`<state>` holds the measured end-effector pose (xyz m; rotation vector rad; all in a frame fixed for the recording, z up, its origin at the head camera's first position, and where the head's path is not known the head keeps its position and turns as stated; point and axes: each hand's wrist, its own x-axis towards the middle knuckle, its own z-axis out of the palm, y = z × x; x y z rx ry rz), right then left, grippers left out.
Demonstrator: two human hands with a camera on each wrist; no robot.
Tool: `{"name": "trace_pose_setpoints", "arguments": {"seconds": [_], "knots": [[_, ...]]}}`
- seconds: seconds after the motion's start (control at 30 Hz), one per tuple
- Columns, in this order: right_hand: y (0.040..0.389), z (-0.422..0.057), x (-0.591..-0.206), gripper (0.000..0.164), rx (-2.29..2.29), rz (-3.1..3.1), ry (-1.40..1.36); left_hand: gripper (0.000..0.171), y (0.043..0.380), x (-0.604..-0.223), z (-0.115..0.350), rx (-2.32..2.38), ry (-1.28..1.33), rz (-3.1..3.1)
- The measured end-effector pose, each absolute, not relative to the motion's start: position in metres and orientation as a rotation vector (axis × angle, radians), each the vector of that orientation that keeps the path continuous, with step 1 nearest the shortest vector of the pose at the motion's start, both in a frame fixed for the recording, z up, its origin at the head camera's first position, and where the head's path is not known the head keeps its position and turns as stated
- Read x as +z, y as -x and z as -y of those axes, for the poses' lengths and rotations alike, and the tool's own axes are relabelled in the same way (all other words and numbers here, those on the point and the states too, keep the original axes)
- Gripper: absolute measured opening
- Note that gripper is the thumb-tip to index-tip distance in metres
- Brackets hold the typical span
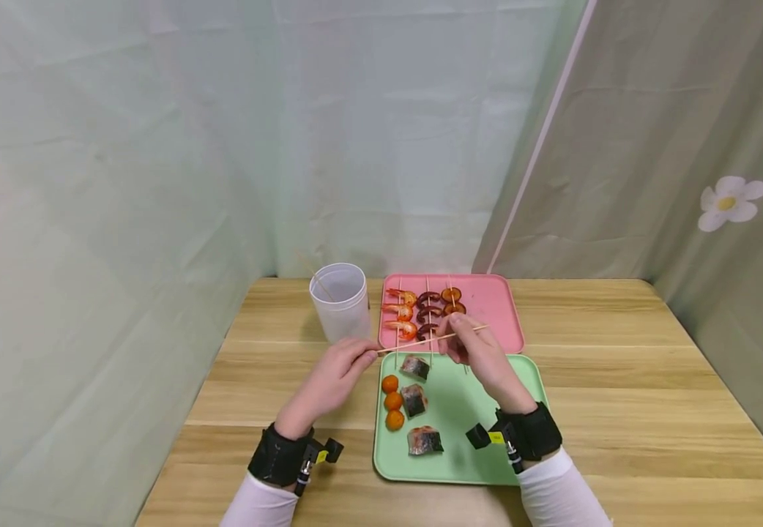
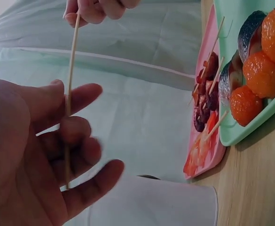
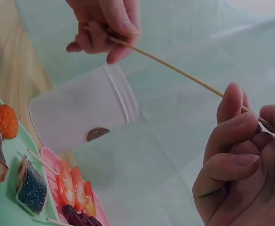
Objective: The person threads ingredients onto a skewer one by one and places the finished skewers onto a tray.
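A thin wooden skewer (image 1: 414, 343) stretches between both hands, above the far edge of the green tray (image 1: 447, 413). My left hand (image 1: 338, 373) holds one end between thumb and fingers; in the left wrist view the skewer crosses its fingers, the lower ones spread loosely. The other end is pinched by my right hand (image 1: 477, 351), thumb against curled fingertips, as the right wrist view shows. No food is on the visible length of this skewer. Below lie fish pieces (image 1: 414, 400) with dark skin, in a loose column, beside three orange balls (image 1: 392, 401) in a row.
Behind, a pink tray (image 1: 490, 300) bears skewered shrimp (image 1: 398, 311), dark curled pieces (image 1: 429, 312) and round brown slices (image 1: 451, 295). Their skewer ends reach over the green tray's far rim. A white cup (image 1: 342, 315) with a skewer inside stands left of the pink tray. Curtains surround the wooden table (image 1: 619, 380).
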<state>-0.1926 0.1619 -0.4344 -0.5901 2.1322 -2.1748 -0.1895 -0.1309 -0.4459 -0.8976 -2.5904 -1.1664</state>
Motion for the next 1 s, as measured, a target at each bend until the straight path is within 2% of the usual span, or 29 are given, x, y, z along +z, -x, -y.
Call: {"name": "trace_pose_setpoints", "arguments": {"seconds": [0.23, 0.4, 0.53, 1.0], "knots": [[0.195, -0.165, -0.432, 0.041, -1.989, -2.21, 0.61, 0.017, 0.192, -0.441, 0.14, -1.212, 0.82, 2.552], [0.196, -0.171, -0.442, 0.028, -1.474, -2.447, 0.7, 0.018, 0.193, -0.438, 0.148, -1.225, 0.756, 2.536], [0.189, -0.169, -0.455, 0.024, -1.105, -2.425, 0.82, 0.019, 0.194, -0.438, 0.153, -1.217, 0.705, 2.533], [0.155, -0.144, -0.47, 0.034, -0.687, -2.575, 0.849, 0.018, 0.195, -0.437, 0.158, -1.209, 0.677, 2.497]]}}
